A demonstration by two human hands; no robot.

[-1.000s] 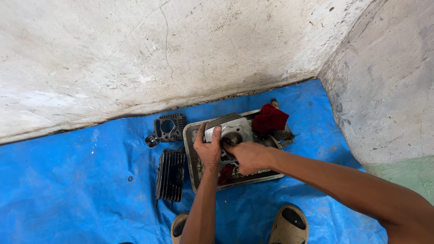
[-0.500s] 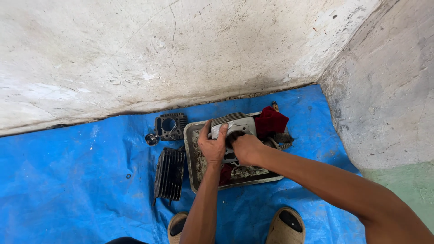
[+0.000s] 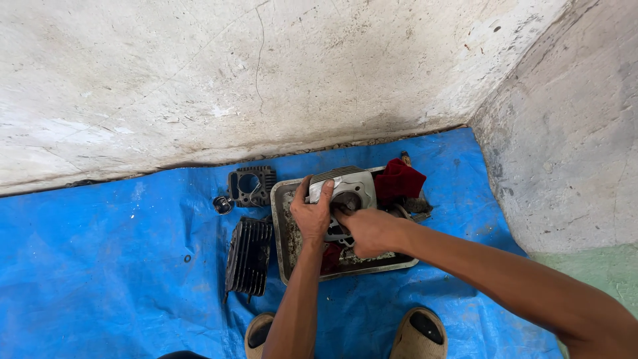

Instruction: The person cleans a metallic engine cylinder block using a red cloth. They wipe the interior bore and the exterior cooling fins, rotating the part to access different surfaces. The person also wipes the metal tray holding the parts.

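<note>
Left hand (image 3: 311, 216): clasps the left side of the silver finned metal engine cylinder (image 3: 345, 186), thumb and fingers wrapped over its top edge.
Right hand (image 3: 369, 231): fingers pressed at the cylinder's round bore; whether they pinch anything there cannot be told.
Cylinder position: held upright over the rectangular grimy metal tray (image 3: 284, 246), at its far end.
Tray contents: dark red cloth (image 3: 399, 179) at the far right corner, touching the cylinder.
Left of tray: black finned cylinder block (image 3: 250, 256) just beside it; black square gasket-shaped casting (image 3: 250, 186) and small round metal piece (image 3: 222, 205) farther back.
Ground: blue plastic tarpaulin (image 3: 119, 266) against a stained concrete wall (image 3: 199, 80).
Near edge: two tan sandals (image 3: 419, 332).
</note>
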